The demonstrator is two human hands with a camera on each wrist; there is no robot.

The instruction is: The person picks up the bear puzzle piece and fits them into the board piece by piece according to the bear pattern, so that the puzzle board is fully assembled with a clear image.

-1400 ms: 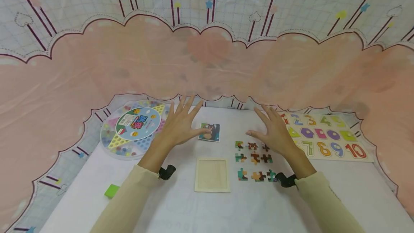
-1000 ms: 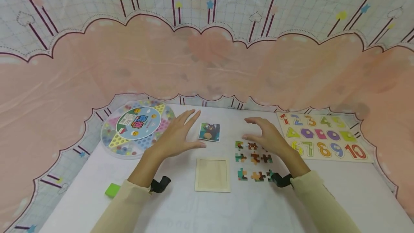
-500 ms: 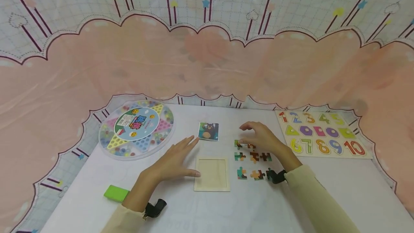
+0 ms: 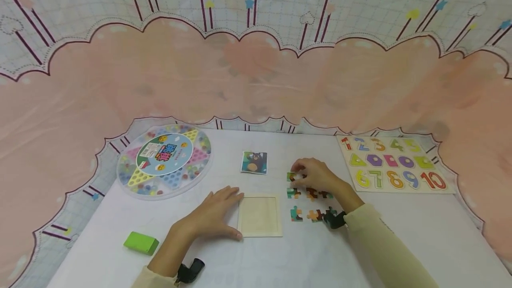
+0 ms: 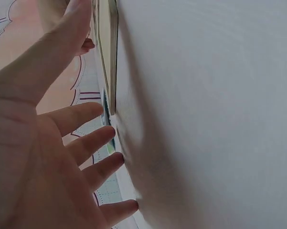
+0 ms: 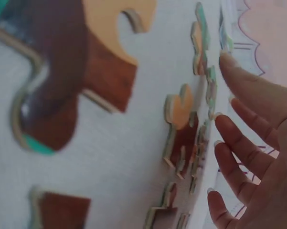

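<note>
A square wooden puzzle frame (image 4: 260,217) lies on the white table. My left hand (image 4: 211,215) is at its left side, fingers extended and thumb apart near the lower left corner; whether it touches the frame I cannot tell. In the left wrist view, the left hand (image 5: 52,157) holds nothing. Several jigsaw pieces (image 4: 296,214) lie in rows right of the frame. Over the far row reaches my right hand (image 4: 320,176), partly hiding it, thumb and forefinger on either side of the corner piece (image 4: 290,176). The right wrist view shows this hand (image 6: 258,152) with its fingertips apart.
Behind the frame lies a bear picture card (image 4: 254,162). A round Chinese checkers box (image 4: 164,161) stands back left, a number board (image 4: 394,163) back right. A green block (image 4: 141,243) is left of my left forearm. A patterned cloth (image 4: 256,83) hangs behind the table.
Both hands have come down from a raised, spread pose: the left toward the frame's left edge, the right onto the far row of pieces. The table things have stayed put.
</note>
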